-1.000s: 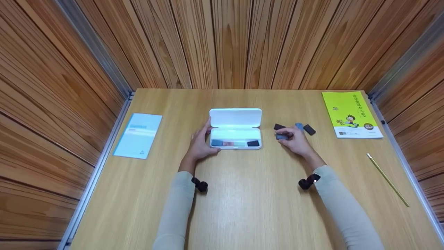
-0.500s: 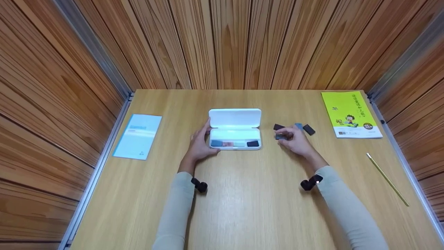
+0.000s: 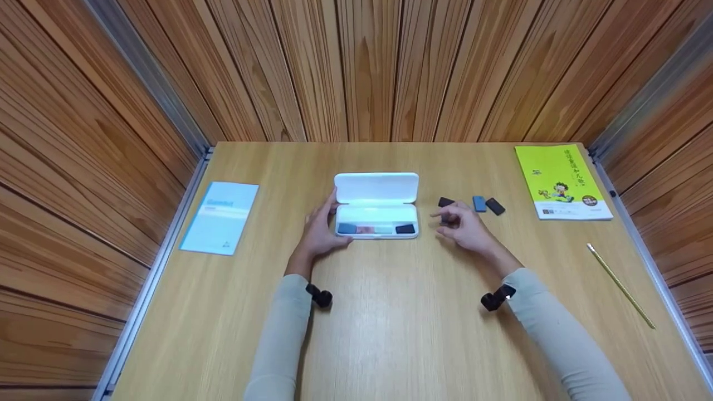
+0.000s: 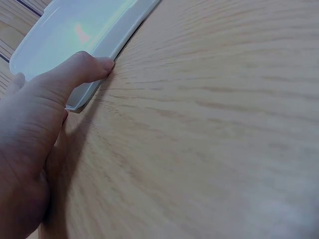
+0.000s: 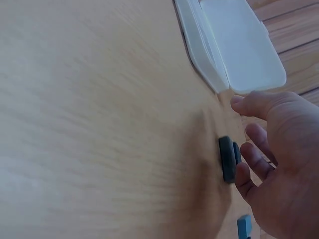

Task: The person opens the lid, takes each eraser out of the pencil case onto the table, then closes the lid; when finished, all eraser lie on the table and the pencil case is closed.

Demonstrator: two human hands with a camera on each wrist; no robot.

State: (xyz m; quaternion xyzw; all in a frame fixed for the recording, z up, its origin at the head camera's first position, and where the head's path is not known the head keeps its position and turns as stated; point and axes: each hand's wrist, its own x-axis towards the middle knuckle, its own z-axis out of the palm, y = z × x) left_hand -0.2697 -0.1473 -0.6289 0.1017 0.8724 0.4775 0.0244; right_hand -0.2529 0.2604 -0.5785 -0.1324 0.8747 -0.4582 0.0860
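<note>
A white pencil case [image 3: 376, 214] lies with its lid raised near the table's middle. My left hand [image 3: 321, 229] grips its left end, the thumb [image 4: 94, 68] along the front edge. Inside sit a blue eraser [image 3: 347, 228], a pinkish piece [image 3: 366, 229] and a black eraser [image 3: 405, 229]. To the right of the case, my right hand [image 3: 463, 224] hovers with thumb and forefinger apart. Below its fingers is a dark eraser [image 5: 228, 159], partly hidden in the head view. A black eraser [image 3: 446, 201] lies just behind these fingers.
A blue eraser [image 3: 479, 204] and another black eraser [image 3: 495, 206] lie right of the right hand. Farther out are a yellow-green book [image 3: 557, 167] and a gold pencil [image 3: 619, 284]. A light-blue booklet [image 3: 220, 217] lies at the left. Wooden panels [image 3: 367, 72] enclose the table.
My right hand has loosened its pinch on the dark eraser, spreading its fingers and shifting slightly left. The blue eraser behind it shows more fully. My left hand stays on the pencil case.
</note>
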